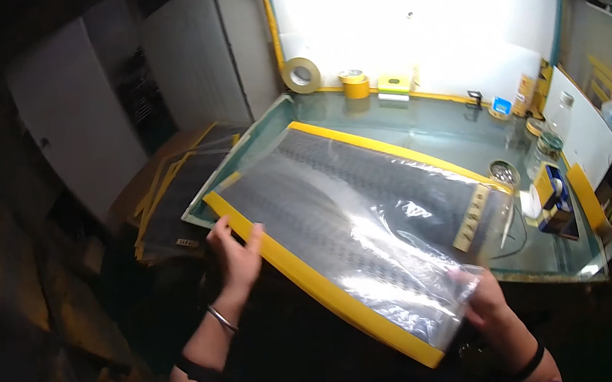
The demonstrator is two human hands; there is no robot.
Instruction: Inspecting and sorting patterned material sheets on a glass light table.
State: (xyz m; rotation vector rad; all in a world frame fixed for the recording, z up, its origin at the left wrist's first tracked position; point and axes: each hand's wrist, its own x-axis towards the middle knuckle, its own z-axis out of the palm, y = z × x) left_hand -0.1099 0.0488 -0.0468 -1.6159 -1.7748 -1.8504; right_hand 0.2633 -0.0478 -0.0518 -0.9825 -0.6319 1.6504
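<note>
A large dark sheet (305,183) with a fine pattern, yellow taped long edges and a glossy clear plastic cover is held tilted over the near edge of a glass-topped table. My left hand (239,253) pinches its near yellow edge toward the left end, with the thumb on top and fingers partly hidden beneath. At the near right corner my right hand (484,297), somewhat blurred, is closed on the clear plastic cover (441,282). A pale label strip (471,219) with handwriting lies near the sheet's right end.
Behind the sheet is the glass tabletop (437,123), with tape rolls (355,86) along its bright back panel. Jars (549,144), a round dish of small pieces (503,173) and a dark blue box (554,198) stand at the right. More yellow-edged sheets (185,200) lie stacked at left.
</note>
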